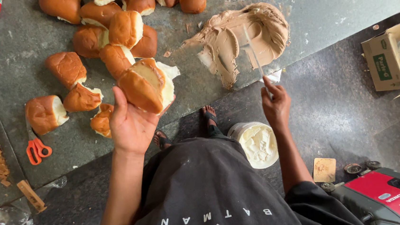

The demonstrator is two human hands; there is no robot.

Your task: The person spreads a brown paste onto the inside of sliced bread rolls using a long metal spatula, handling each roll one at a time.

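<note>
My left hand (130,123) holds a split brown bun (147,84) palm up, its cut side open and showing a pale inside. My right hand (275,104) grips the handle of a thin knife (252,52), whose blade reaches into a mound of light brown cream (244,35) spread on the grey stone counter (18,65). A heap of similar brown buns (116,29) lies on the counter to the left of the cream, several with white cut faces showing.
Orange-handled scissors (37,149) and a long knife (5,144) lie at the counter's left. A white tub of cream (257,143) stands on the dark floor by my feet. A cardboard box (395,54) sits far right, a red machine (388,194) lower right.
</note>
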